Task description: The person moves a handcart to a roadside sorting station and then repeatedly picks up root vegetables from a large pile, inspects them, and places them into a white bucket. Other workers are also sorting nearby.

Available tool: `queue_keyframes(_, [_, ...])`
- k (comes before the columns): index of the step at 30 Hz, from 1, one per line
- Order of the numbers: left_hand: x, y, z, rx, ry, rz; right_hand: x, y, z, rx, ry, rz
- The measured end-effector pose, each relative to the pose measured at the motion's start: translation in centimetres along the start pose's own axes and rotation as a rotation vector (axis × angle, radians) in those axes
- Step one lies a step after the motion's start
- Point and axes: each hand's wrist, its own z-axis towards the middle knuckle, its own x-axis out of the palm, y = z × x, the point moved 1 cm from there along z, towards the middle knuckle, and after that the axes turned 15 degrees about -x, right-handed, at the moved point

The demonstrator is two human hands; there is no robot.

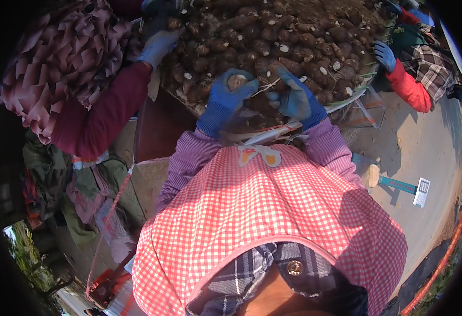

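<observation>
My left hand (231, 93), in a blue knitted work glove, is curled around a brown taro-like corm (236, 82). Pale stringy roots (266, 87) stick out past its thumb toward the other hand. My right hand (296, 96), gloved alike and slightly blurred, has its thumb apart from its fingers, close to the ends of these strands; I see nothing clearly held in it. Both hands are above the near edge of a large heap of brown corms (262, 47), many with white cut spots.
At left, a person's blue-gloved hand (159, 47) reaches to the heap. Another person's gloved hand (384, 55) rests at its right edge. A weighing scale's display (422, 192) stands at right. Cloths and sacks (96, 189) and a pink rope (116, 197) are at left.
</observation>
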Motion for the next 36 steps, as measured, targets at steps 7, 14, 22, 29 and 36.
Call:
queue_keyframes(7, [-2.3, -1.1, -1.4, -0.092, 0.307, -0.438, 0.8, 0.3, -0.6, 0.049, 0.271, -0.24])
queue_keyframes(14, [-3.3, 0.2, -2.6, 0.065, 0.385, -0.339, 5.1, -0.9, -1.8, -0.296, 0.269, -1.013])
queue_keyframes(22, [-4.3, 1.7, -3.3, 0.087, 0.44, -0.252, 6.9, -0.9, -4.1, 0.071, 0.261, -0.919])
queue_keyframes(29, [-4.2, 1.1, -3.1, 0.329, 0.315, -0.316, 8.1, -0.9, -5.6, -0.087, 0.153, -0.627])
queue_keyframes(36, [-4.4, 1.1, -3.5, 0.166, 0.41, -0.166, 7.0, -3.4, -7.1, 0.077, 0.065, -0.87])
